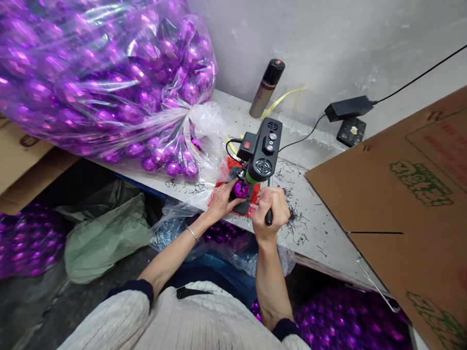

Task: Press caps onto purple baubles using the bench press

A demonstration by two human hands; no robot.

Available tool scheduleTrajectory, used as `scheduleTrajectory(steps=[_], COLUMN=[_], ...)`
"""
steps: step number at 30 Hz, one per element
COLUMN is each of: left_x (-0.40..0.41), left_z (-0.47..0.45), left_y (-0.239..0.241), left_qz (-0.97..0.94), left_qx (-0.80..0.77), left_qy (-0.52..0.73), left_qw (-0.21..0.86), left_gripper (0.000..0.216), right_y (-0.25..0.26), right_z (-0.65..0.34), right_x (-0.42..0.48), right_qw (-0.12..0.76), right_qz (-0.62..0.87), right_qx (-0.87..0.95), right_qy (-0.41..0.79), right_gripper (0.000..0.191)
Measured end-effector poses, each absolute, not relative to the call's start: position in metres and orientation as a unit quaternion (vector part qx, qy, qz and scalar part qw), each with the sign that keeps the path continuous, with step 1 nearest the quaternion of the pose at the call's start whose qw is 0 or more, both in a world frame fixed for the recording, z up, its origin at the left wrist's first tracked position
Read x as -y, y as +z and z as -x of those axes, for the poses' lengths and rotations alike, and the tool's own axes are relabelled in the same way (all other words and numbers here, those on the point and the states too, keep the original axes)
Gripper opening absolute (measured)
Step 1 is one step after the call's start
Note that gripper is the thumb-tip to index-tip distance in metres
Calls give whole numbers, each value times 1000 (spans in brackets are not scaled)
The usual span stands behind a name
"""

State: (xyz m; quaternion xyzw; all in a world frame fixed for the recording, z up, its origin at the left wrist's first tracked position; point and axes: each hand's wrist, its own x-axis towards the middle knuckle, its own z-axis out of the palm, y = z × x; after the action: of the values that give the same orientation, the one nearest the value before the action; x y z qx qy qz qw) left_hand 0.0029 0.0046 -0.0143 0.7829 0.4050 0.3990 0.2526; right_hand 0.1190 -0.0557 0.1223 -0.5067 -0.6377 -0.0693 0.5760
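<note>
A shiny purple ball [241, 189] sits under the head of a small black bench machine [266, 148], on its dark base over a red sheet [253, 197]. My left hand [223, 199] grips the ball from the left, thumb and fingers around its side. On the machine's right, my right hand [271, 213] is wrapped round a lever handle [269, 218] with a black end. Part of the ball is hidden by the machine head.
A clear bag of purple balls [106, 81] fills the back left. Behind the machine stand a dark bottle [267, 89] and a power adapter [348, 108]. A cardboard box [418, 203] is at right. Black scraps [293, 214] litter the table [311, 245]. An open bag of purple balls [223, 231] hangs below the edge.
</note>
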Motion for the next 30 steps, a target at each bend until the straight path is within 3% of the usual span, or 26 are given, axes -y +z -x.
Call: scheduleTrajectory(steps=[13,30], left_x=[-3,-3], left_z=[-4,-4], left_y=[-11,-14], left_qz=[-778,-779], left_qx=[-412,-405], left_qy=[393,407], left_qw=[263,252], left_gripper=[63,62], right_y=[78,61], right_z=[-120,-120], right_x=[52,48], right_qw=[592,601], right_qz=[475,477], right_qx=[639,627], right_qy=[-122,-133], right_gripper=[21,23])
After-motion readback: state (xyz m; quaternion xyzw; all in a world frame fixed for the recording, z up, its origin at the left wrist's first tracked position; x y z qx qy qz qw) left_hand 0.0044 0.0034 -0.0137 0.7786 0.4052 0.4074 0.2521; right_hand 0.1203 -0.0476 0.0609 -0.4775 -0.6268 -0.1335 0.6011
